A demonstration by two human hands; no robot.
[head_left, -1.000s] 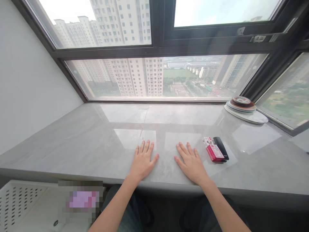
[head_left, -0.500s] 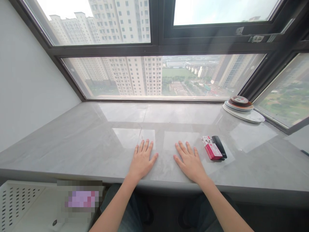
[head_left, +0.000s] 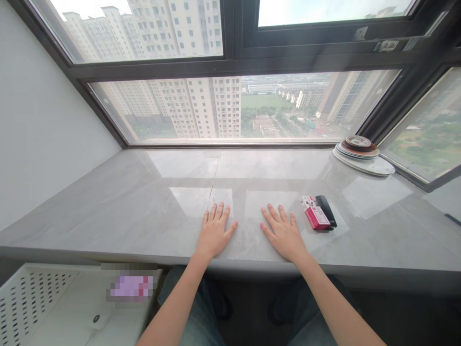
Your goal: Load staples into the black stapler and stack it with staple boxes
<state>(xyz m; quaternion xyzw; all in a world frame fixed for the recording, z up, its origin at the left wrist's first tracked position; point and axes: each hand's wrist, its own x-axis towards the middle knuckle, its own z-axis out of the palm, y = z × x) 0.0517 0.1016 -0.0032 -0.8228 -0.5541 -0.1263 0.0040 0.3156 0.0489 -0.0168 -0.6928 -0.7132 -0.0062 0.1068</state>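
Observation:
My left hand (head_left: 213, 233) lies flat on the grey stone sill (head_left: 118, 211), fingers spread, holding nothing. My right hand (head_left: 284, 234) rests flat beside it, also open and empty. Just right of my right hand sits a small red and white box (head_left: 315, 213). A black oblong object (head_left: 326, 210) lies against the box's far side. Neither hand touches them.
A stack of plates (head_left: 361, 154) stands at the back right corner by the window. Large windows (head_left: 230, 103) run along the back and right of the sill. A white perforated shelf (head_left: 43, 302) sits low at the left, below the sill's front edge.
The view has tilted slightly, so everything sits a little higher in the picture. Both hands stay flat on the sill in the same pose.

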